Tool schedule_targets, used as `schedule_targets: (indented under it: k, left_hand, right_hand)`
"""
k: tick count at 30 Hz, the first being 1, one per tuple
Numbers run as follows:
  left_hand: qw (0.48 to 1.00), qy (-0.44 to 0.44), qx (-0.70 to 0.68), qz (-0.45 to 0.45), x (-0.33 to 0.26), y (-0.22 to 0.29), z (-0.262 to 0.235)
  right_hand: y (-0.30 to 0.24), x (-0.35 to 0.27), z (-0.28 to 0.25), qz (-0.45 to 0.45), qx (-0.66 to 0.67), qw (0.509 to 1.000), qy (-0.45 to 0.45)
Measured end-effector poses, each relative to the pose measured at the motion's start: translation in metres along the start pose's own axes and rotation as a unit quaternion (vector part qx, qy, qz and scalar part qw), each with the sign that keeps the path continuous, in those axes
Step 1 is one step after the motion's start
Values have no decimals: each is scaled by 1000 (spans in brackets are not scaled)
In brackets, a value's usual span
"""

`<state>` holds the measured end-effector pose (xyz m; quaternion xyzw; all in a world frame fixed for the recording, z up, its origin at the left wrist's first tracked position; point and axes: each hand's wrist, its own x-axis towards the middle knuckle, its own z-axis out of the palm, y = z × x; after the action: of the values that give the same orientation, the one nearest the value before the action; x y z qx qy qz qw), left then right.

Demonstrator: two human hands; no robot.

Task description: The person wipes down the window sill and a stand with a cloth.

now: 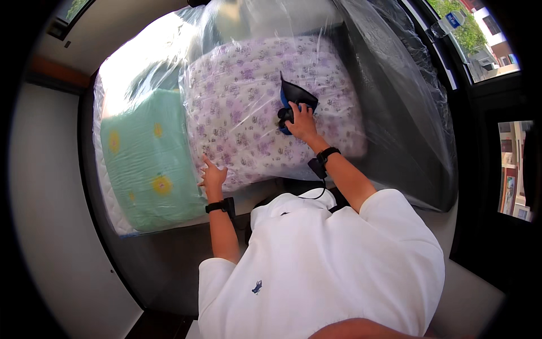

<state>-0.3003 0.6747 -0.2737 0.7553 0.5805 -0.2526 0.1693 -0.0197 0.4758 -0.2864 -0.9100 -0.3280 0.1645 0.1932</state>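
Observation:
Clear plastic sheeting [389, 85] covers a bed with a white-and-purple floral quilt [237, 85] and a green quilt [147, 158] with yellow sun shapes. My right hand [303, 122] grips a black-and-blue object [294, 93] on the floral quilt. It has a broad, pointed black part and a round black knob; its exact kind I cannot make out. My left hand [213, 176] lies with fingers spread on the plastic near the floral quilt's lower left edge, beside the green quilt. It holds nothing.
A dark bed frame [169, 254] runs along the near side. At the upper right, a plastic bottle [447, 25] lies by the window. A pale wall panel [48, 198] stands on the left. A black cable [316, 196] hangs from my right wrist.

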Motion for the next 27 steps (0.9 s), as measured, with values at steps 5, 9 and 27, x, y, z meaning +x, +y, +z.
schedule_targets:
  k: [5, 9, 27]
  left_hand:
    - [849, 99, -252, 453, -37, 33, 22]
    - [853, 63, -141, 499, -39, 74, 43]
    - [829, 92, -510, 209, 9, 91, -8]
  right_hand:
    - [-54, -59, 53, -237, 40, 952, -190]
    - [-42, -67, 62, -323, -44, 931, -163]
    - [69, 8, -5, -13, -14, 994, -110]
